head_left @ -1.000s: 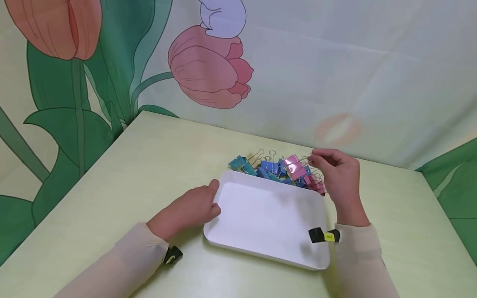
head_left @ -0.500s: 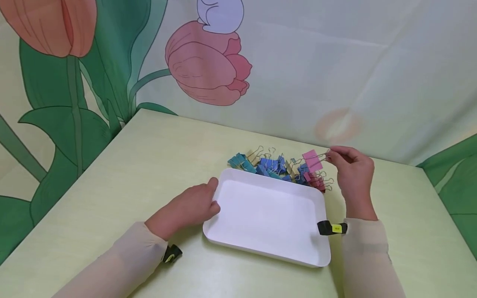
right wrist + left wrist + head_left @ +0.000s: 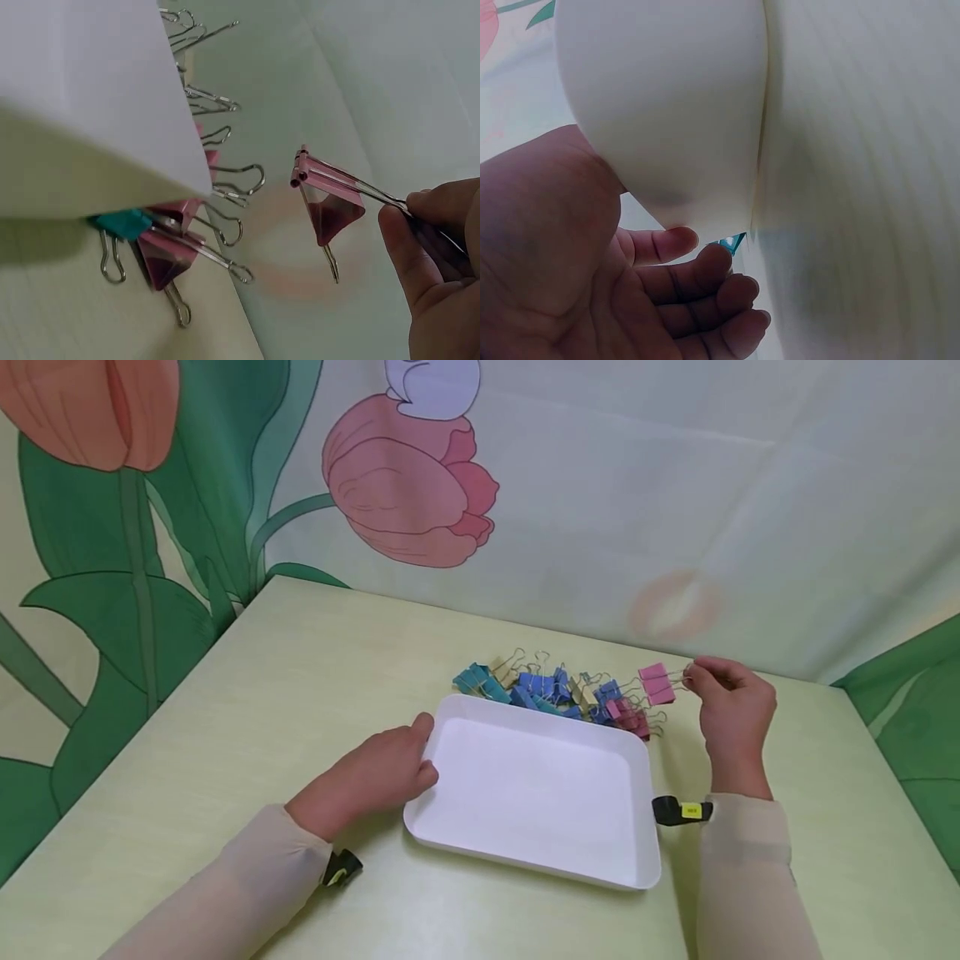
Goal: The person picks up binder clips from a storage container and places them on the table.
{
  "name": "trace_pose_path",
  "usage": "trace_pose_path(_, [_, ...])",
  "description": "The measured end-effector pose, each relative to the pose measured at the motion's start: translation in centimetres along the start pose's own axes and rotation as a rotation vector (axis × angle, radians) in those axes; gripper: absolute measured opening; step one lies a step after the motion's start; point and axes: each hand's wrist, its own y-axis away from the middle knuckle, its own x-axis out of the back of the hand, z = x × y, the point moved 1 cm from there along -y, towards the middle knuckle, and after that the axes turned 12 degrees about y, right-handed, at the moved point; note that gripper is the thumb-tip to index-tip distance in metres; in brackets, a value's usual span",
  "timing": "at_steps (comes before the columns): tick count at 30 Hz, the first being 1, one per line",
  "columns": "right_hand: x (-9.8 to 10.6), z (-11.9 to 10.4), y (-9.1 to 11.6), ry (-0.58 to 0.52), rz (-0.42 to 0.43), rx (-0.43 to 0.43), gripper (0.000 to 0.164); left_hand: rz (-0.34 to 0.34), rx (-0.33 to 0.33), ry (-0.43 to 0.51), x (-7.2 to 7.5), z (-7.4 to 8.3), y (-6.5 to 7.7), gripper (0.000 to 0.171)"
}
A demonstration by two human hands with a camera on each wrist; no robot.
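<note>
In the head view a white tray (image 3: 532, 793) lies on the table. My left hand (image 3: 367, 777) grips its left edge, fingers outside the wall. In the left wrist view, the left hand (image 3: 645, 277) has its index fingertip against the tray wall (image 3: 675, 112); the thumb is hidden behind it. My right hand (image 3: 738, 706) holds a pink binder clip (image 3: 657, 683) above the table, right of a pile. In the right wrist view, the thumb and a finger pinch one wire handle of the pink binder clip (image 3: 330, 206). The pile of binder clips (image 3: 551, 689) lies behind the tray.
The pile mixes teal, blue, yellow and pink clips, their wire handles sticking up; the tray partly hides it. Behind the pale table (image 3: 322, 652) hangs a cloth backdrop (image 3: 600, 510) printed with tulips. A black strap (image 3: 681, 811) sits at the right wrist.
My right hand has moved right with the pink binder clip, away from the pile. My left hand stays at the tray's left edge.
</note>
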Motion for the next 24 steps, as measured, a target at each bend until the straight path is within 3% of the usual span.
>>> trace_pose_path(8, [-0.4, 1.1, -0.4, 0.092, -0.035, -0.058, 0.022, 0.012, -0.014, 0.002, 0.0, -0.2, 0.2, 0.027])
trace_pose_path(17, [-1.0, 1.4, 0.1, 0.215, -0.075, 0.014, 0.026, 0.021, -0.032, 0.001, 0.0, -0.1, 0.1, 0.026])
trace_pose_path(24, [-1.0, 1.7, 0.1, 0.233, -0.071, 0.028, 0.025, 0.013, -0.027, -0.002, -0.1, 0.0, 0.0, 0.027])
